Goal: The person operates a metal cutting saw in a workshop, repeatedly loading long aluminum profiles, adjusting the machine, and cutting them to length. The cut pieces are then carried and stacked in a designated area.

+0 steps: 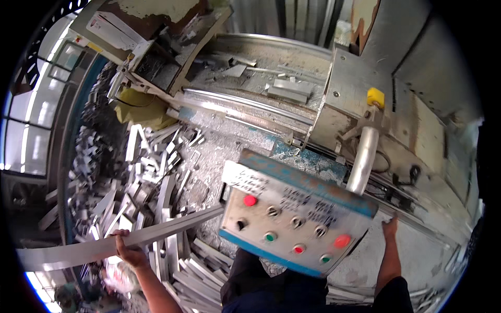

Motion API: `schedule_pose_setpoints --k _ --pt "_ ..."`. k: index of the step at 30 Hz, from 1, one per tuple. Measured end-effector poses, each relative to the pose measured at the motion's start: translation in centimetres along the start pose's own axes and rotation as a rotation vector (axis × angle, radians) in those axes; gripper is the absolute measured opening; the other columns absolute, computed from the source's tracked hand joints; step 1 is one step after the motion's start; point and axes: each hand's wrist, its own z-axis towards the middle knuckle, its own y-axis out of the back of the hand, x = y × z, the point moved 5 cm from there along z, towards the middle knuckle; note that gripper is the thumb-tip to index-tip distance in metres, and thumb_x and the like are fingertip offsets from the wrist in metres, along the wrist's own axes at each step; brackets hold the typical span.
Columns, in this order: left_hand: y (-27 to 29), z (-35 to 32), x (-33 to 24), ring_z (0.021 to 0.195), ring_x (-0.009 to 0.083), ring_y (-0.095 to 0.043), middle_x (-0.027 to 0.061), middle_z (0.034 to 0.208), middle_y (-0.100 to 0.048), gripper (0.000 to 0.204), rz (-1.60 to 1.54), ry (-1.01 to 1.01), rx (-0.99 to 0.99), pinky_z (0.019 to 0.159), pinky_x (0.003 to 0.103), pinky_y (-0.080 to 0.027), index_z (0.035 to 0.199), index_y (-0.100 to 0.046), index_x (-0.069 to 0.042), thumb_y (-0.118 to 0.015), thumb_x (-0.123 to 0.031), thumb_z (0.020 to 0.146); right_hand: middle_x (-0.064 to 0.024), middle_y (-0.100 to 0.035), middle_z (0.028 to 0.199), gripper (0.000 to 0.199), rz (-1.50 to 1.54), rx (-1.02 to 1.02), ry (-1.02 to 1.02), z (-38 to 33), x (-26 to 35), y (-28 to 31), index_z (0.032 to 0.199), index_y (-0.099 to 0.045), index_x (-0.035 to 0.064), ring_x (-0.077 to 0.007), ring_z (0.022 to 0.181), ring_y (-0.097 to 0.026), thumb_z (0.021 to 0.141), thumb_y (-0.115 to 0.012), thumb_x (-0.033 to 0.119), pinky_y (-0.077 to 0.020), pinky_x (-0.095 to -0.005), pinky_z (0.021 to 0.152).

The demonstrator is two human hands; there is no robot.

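My left hand is wrapped round a long, flat silver metal bar at the left. The bar runs up to the right, and its far end goes out of sight behind a control box. The box has a pale panel with handwriting, red and green buttons and black knobs, and hangs in front of my body. At the right, my right hand is beside the machine's front edge. Its visible fingers are apart, and I see nothing held in it.
Loose metal offcuts lie heaped on the left, and longer strips lie near my legs. A bent metal pipe joins the box to the machine. Scraps litter the machine bed. A yellowish sack hangs at its left end.
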Motion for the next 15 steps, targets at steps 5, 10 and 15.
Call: schedule_pose_setpoints --k 5,10,15 --pt "10.0 6.1 3.0 0.078 0.0155 -0.050 0.0073 0.088 -0.052 0.019 -0.162 0.148 0.039 0.073 0.029 -0.042 0.098 -0.051 -0.003 -0.059 -0.010 0.082 -0.0141 -0.062 0.101 0.066 0.177 0.662 -0.372 -30.1 3.9 0.2 0.132 -0.040 0.0061 -0.0280 0.089 -0.062 0.074 -0.071 0.011 -0.0571 -0.0446 0.065" --pt "20.0 14.5 -2.4 0.072 0.0151 -0.046 0.0065 0.085 -0.052 0.019 -0.282 0.325 0.140 0.070 0.029 -0.040 0.097 -0.052 -0.002 -0.052 -0.020 0.090 -0.0165 -0.066 0.097 0.050 0.223 0.889 -0.113 -47.7 14.8 0.2 0.119 -0.057 0.0012 -0.0228 0.085 -0.065 0.077 -0.071 0.024 -0.0561 -0.0352 0.066" --pt "20.2 17.2 -4.3 0.068 0.0145 -0.044 0.0044 0.076 -0.048 0.027 -0.438 0.510 0.314 0.069 0.029 -0.038 0.084 -0.050 -0.004 -0.052 -0.030 0.090 -0.0157 -0.067 0.104 0.046 0.096 0.862 0.356 -53.4 21.9 -4.3 0.115 -0.062 0.0041 -0.0244 0.092 -0.065 0.080 -0.068 0.035 -0.0505 -0.0339 0.080"
